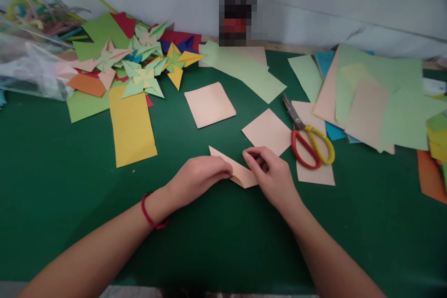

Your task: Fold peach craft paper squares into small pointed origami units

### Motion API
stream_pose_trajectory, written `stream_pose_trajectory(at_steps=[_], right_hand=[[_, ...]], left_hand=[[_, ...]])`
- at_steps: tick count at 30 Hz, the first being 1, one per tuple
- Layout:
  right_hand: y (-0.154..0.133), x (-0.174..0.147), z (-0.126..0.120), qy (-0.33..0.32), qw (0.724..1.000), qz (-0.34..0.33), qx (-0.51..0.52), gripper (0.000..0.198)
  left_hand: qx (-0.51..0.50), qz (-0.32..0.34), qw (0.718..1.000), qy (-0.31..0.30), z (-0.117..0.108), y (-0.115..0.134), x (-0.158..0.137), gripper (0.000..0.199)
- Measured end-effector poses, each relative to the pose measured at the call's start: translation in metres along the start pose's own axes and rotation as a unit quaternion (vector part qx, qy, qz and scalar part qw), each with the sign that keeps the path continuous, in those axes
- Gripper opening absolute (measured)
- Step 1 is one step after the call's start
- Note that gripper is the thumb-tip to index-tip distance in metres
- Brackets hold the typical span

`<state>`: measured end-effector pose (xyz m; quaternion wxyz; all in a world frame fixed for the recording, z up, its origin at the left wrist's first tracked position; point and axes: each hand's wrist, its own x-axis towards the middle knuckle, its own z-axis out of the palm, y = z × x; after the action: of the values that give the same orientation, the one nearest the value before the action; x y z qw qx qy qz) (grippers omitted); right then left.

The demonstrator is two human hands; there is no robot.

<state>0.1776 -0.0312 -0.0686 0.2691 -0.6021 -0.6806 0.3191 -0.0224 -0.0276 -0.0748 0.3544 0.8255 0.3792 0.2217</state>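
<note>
A pale pink sheet of paper (240,173), folded over into a slim pointed shape, lies on the green tabletop between my hands. My left hand (199,174), with a red cord at the wrist, has its fingers closed together on the paper's left part. My right hand (274,172) is curled, thumb and fingers at the paper's right end, which it partly hides. Just beyond lie a pink paper square (268,131) and a neat pink square stack (210,104). Scissors (307,137) with one red and one yellow handle rest near my right hand.
Folded paper stars (144,79) pile up at the back left, by a yellow paper strip (133,128) and a clear plastic bag (35,63). Green and pink sheets (401,102) overlap at the right. A wall (157,0) borders the green table (223,251).
</note>
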Motion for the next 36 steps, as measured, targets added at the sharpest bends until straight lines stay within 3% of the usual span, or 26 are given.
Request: stream_pose_trajectory(at_steps=[6, 10, 15, 20, 23, 27, 31, 36], right_hand=[[0.001, 0.003, -0.004, -0.021, 1.0, -0.007, 0.014, 0.017], [0.001, 0.004, -0.007, -0.052, 0.996, 0.027, 0.062, 0.02], [-0.002, 0.005, -0.008, -0.121, 0.972, 0.071, 0.187, 0.019], [-0.004, 0.004, -0.004, -0.102, 0.933, 0.11, 0.327, 0.02], [-0.003, 0.003, -0.003, -0.103, 0.921, 0.105, 0.361, 0.021], [0.001, 0.003, -0.006, -0.115, 0.953, 0.086, 0.265, 0.018], [0.003, 0.004, -0.012, -0.051, 0.988, 0.018, 0.148, 0.018], [0.001, 0.004, -0.013, -0.066, 0.99, -0.1, 0.072, 0.007]], left_hand=[[0.026, 0.132, 0.991, 0.028, 0.001, 0.001, -0.005, 0.018], [0.043, 0.149, 0.986, 0.056, 0.0, 0.004, -0.003, 0.02], [0.03, 0.091, 0.989, 0.113, 0.002, 0.007, -0.001, 0.041], [-0.063, -0.048, 0.989, 0.127, 0.009, 0.004, -0.001, 0.063], [-0.136, -0.102, 0.978, 0.119, 0.01, 0.0, 0.0, 0.054], [-0.166, -0.127, 0.969, 0.128, 0.005, 0.0, 0.002, 0.02], [-0.113, -0.128, 0.978, 0.12, 0.0, 0.002, 0.004, 0.015], [-0.112, -0.113, 0.982, 0.106, 0.0, 0.003, 0.004, 0.01]])
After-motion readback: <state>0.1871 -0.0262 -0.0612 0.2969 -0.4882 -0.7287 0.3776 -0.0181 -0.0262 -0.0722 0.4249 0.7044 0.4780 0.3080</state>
